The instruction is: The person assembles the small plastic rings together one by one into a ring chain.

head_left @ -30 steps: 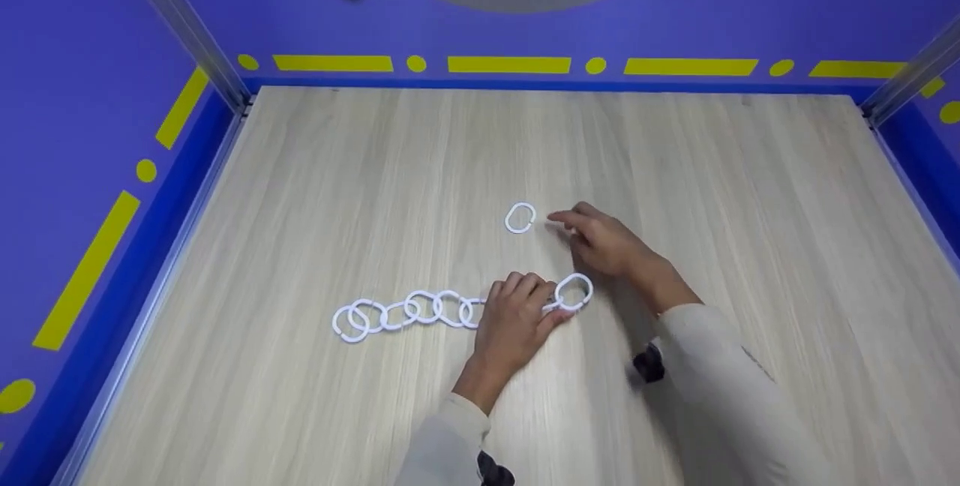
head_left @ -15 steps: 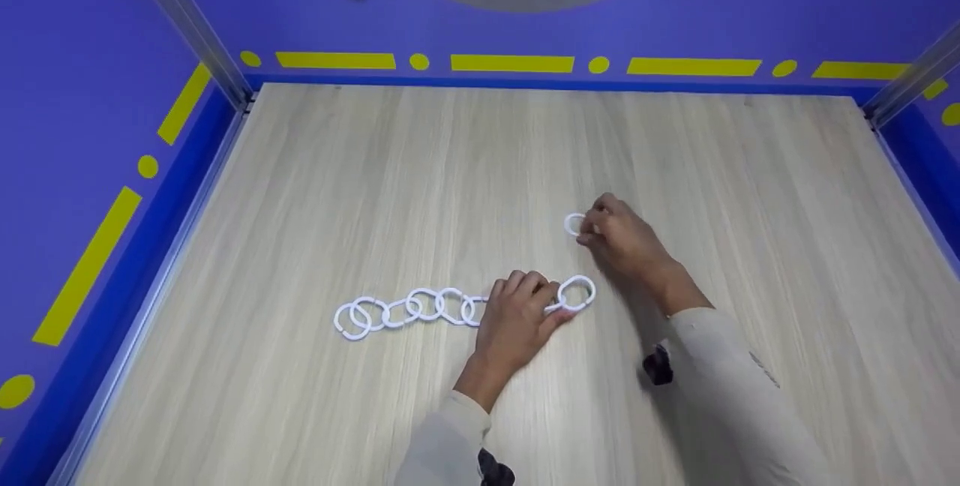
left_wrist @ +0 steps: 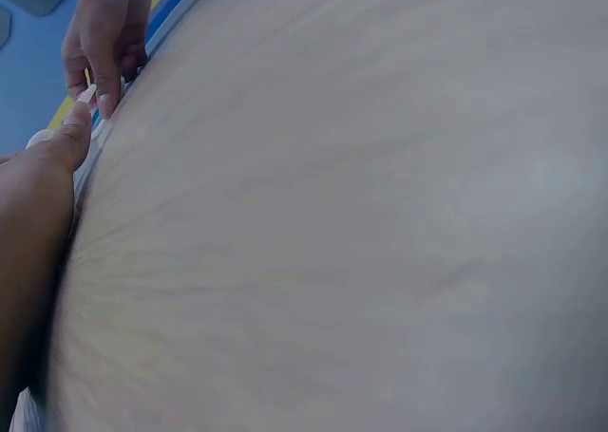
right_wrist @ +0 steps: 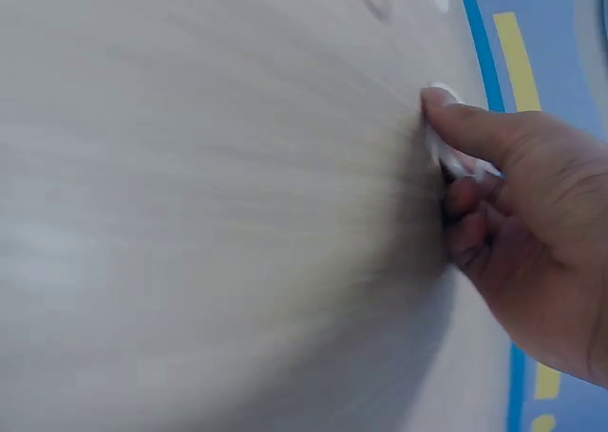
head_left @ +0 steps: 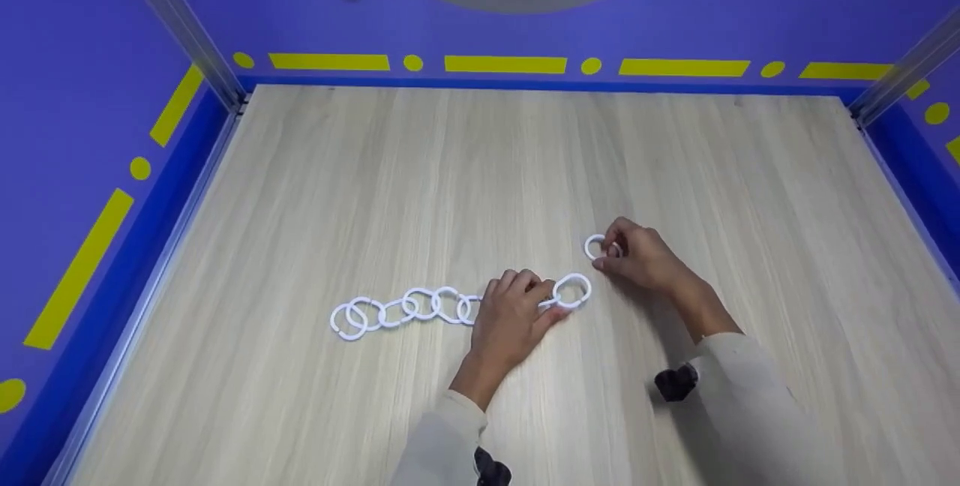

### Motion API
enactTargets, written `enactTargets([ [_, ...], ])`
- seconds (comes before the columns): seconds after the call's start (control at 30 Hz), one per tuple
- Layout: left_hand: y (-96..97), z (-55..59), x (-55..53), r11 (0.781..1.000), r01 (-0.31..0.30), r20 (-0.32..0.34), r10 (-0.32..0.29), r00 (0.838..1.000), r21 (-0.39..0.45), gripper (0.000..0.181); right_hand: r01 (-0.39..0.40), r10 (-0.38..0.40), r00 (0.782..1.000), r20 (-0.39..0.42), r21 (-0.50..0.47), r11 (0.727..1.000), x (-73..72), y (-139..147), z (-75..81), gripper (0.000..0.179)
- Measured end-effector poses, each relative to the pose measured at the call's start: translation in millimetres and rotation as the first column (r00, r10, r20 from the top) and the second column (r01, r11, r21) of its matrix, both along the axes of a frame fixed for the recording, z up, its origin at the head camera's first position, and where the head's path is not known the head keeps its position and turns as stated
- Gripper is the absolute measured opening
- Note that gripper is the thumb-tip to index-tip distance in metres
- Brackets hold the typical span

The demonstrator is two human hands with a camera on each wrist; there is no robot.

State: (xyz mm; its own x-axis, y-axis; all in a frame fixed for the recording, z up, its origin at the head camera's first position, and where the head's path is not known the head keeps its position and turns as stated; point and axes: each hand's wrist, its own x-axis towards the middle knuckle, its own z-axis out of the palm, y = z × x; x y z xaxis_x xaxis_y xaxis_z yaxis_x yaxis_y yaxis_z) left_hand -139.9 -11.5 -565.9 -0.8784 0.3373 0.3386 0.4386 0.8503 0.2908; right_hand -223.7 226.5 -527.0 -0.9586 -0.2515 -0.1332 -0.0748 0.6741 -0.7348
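Observation:
A chain of white oval plastic links lies across the middle of the table, running left to right. Over its right part sits my left hand, gripping the chain near the end link, which sticks out beyond the thumb. The links under that palm are hidden. Just up and to the right, my right hand pinches a loose white link between thumb and fingers, apart from the chain. The right wrist view shows this link partly covered by the thumb.
The wood-grain table is bounded by a purple-blue back wall with yellow marks. Similar panels stand at left and right, with metal posts at the corners.
My right hand has taken hold of the loose link from the table and brought it right and nearer, toward the chain's end link. The left hand and chain have stayed nearly still.

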Motion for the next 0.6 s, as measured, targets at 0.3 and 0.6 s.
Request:
enactTargets([
  [0.3,3.3,-0.7,0.8,0.999,-0.018,0.025,0.016,1.0,0.047,0.045,0.326,-0.317,0.944,0.098,-0.45,0.832,48.1,5,-22.0,0.017],
  [0.6,0.6,2.3,-1.0,0.994,-0.025,0.053,0.02,0.998,0.103,0.046,0.287,-0.254,0.957,0.141,-0.599,0.747,75.0,-3,-23.2,0.023],
])
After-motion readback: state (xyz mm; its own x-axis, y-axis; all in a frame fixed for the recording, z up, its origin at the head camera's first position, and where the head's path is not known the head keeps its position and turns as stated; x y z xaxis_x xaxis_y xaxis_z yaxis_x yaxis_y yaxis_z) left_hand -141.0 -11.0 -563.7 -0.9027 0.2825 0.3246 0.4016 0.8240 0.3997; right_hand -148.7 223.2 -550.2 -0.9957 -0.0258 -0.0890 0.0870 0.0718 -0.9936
